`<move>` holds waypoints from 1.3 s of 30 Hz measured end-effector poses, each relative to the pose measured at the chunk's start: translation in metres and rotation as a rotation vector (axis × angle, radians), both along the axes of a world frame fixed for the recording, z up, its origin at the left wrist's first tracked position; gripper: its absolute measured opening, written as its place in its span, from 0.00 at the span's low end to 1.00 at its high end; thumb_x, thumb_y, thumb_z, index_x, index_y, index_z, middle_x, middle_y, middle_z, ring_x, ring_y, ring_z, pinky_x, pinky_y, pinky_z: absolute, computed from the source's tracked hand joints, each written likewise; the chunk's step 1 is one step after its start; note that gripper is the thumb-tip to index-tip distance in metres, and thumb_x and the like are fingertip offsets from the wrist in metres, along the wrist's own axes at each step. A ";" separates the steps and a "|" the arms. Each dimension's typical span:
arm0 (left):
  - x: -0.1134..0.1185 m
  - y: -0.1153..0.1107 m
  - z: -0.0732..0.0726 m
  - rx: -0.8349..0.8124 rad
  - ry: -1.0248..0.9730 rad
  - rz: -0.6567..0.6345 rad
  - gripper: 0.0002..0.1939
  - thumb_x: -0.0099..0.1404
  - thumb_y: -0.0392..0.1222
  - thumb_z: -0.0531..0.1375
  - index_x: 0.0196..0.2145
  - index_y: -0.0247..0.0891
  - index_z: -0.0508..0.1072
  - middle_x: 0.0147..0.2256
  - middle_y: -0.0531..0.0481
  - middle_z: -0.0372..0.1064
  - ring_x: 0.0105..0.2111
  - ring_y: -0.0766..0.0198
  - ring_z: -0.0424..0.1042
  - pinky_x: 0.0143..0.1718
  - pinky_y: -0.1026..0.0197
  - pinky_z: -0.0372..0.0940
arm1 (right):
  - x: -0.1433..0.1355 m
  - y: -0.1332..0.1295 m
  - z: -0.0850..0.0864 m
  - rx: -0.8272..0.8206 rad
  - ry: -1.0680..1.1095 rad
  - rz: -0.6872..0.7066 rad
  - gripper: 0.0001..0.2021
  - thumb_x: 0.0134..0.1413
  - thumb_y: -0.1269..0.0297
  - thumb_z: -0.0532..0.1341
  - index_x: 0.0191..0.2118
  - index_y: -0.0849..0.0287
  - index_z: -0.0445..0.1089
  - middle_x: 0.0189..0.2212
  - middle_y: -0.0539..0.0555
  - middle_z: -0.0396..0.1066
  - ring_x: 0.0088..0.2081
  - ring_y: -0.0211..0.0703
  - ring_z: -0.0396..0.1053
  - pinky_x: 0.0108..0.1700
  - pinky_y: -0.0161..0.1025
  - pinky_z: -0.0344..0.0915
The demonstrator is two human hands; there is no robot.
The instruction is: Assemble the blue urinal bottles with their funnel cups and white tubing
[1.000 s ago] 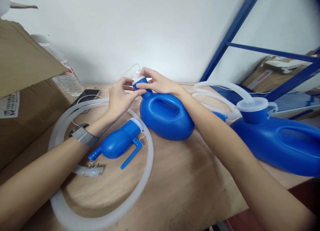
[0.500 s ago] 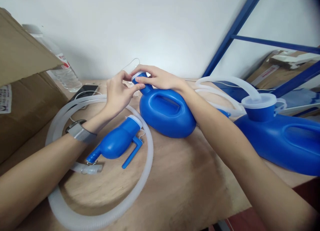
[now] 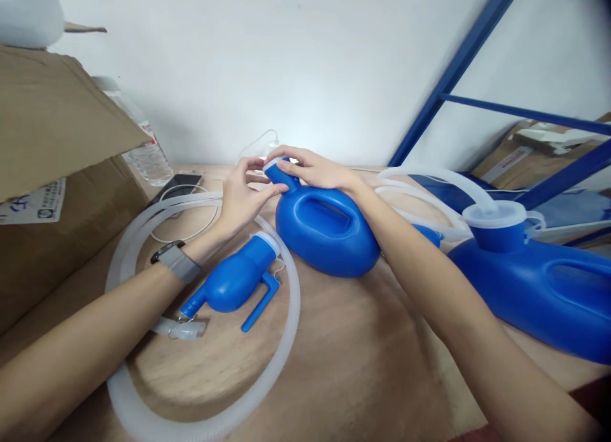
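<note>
On the wooden tabletop lies a blue plastic urinal bottle (image 3: 329,254) with a moulded handle, its neck slanting up to the left under a white cap (image 3: 273,164). My right hand (image 3: 319,169) is closed over the neck from the right, fingers at the cap and thumb on the neck. From the left, my left hand (image 3: 245,190) grips the neck with thumb and curved fingertips; part of this contact is hidden. A smaller blue funnel-shaped urinal piece (image 3: 233,283) with an L-shaped handle rests nearer me, inside a loop of translucent corrugated hose (image 3: 289,330).
A second blue bottle (image 3: 539,289), with hose in its lid, stands at right before a blue metal frame (image 3: 424,123). A cardboard box (image 3: 62,251), water bottle (image 3: 153,155) and dark phone (image 3: 184,182) are at left. A white wall (image 3: 286,66) closes the back.
My view has shifted slightly, so everything sits lower and mostly a little farther right. Both hands stay at the bottle's neck; my left fingers look slightly more spread.
</note>
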State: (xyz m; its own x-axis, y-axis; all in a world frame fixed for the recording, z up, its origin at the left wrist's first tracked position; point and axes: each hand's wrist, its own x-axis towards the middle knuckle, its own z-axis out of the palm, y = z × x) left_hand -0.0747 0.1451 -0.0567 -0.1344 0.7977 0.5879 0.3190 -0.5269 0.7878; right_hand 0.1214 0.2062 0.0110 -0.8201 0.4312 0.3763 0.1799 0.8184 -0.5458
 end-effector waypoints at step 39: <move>0.002 -0.003 -0.005 -0.022 -0.052 0.042 0.24 0.53 0.53 0.76 0.41 0.40 0.75 0.46 0.47 0.80 0.34 0.59 0.82 0.34 0.59 0.73 | -0.012 -0.007 0.007 -0.081 -0.054 -0.034 0.15 0.61 0.61 0.62 0.52 0.56 0.71 0.48 0.54 0.77 0.45 0.46 0.72 0.53 0.43 0.71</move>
